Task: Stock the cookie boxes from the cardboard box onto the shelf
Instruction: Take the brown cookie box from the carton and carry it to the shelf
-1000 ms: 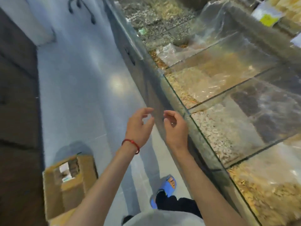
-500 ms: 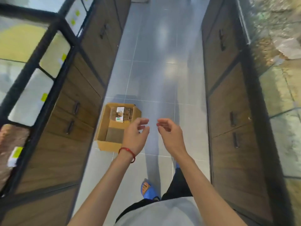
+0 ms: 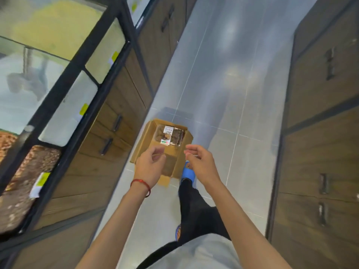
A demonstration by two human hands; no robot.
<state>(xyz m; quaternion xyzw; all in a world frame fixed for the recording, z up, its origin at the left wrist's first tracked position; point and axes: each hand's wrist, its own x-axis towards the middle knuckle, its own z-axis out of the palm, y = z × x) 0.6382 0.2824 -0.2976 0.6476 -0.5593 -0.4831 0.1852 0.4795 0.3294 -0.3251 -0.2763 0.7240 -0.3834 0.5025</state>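
An open cardboard box (image 3: 142, 141) stands on the grey tiled floor of the aisle, close to the left cabinets. At its far end lies a clear plastic cookie box (image 3: 168, 135) with a white label. My left hand (image 3: 149, 166), with a red cord on the wrist, hovers above the near part of the cardboard box, fingers loosely curled and holding nothing. My right hand (image 3: 200, 162) hovers just right of the cardboard box, also loosely curled and holding nothing. Both hands are apart from the boxes.
Wooden cabinets with dark handles (image 3: 116, 123) line the left side under glass-topped bins (image 3: 68, 117) with yellow tags. More wooden cabinets (image 3: 318, 152) line the right side. My foot in a blue sandal (image 3: 188, 173) stands beside the cardboard box.
The view has swung from the right-hand bins down to the aisle floor and moved closer to the cardboard box. Both hands stay raised and hold nothing, now a little farther apart.
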